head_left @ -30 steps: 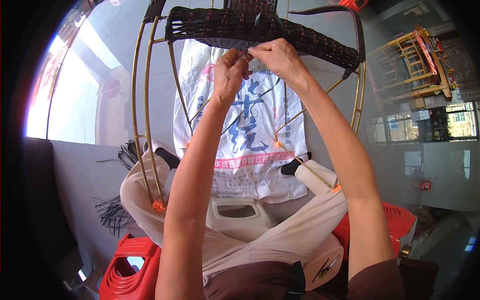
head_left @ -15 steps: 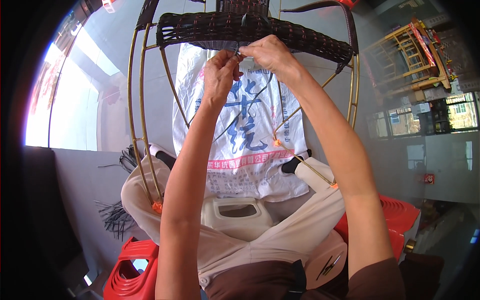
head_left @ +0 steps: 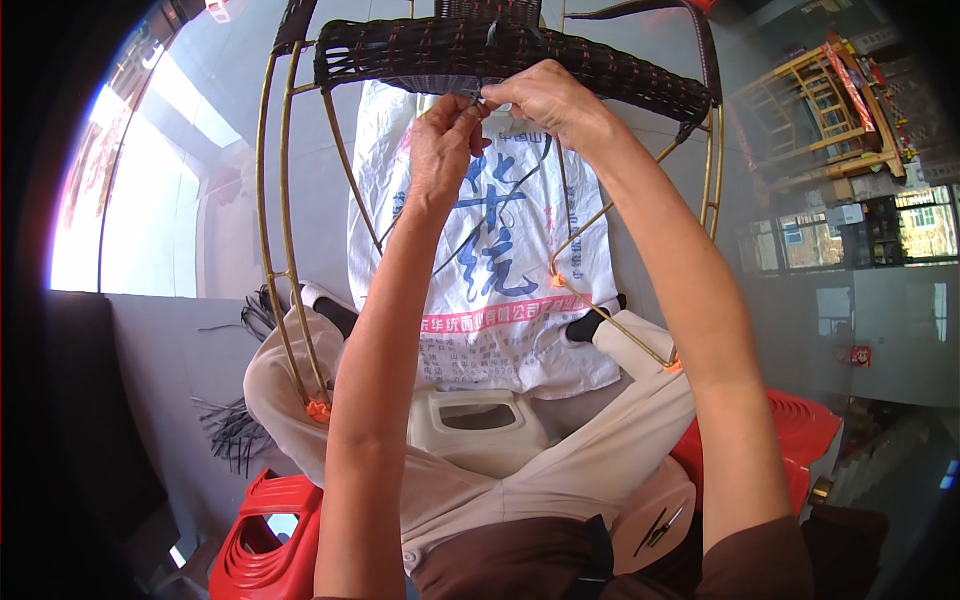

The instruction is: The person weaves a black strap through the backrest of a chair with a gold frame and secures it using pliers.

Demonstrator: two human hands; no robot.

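Observation:
A chair's brass-coloured metal frame point(head_left: 264, 180) stands before me, its dark brown woven roll point(head_left: 500, 52) running across the top. At the roll's lower edge, near the middle, my left hand point(head_left: 443, 142) and my right hand point(head_left: 553, 100) meet fingertip to fingertip. Both are closed in a pinch on a thin dark weaving strip, whose pinched part is mostly hidden by the fingers. A loose length of dark strip point(head_left: 520, 182) hangs below them, over a white woven sack point(head_left: 600, 345) spread on the floor.
Between my legs is a beige plastic stool point(head_left: 530, 435). Red stools stand at left point(head_left: 245, 550) and right point(head_left: 800, 430). Dark strips point(head_left: 232, 425) lie on the floor at left. A small cutting tool point(head_left: 660, 528) rests on a pale round surface. Wooden furniture point(head_left: 830, 120) is far right.
Both hands keep their pinch at the same spot under the roll. My right hand is slightly higher and farther right. The view has shifted a little.

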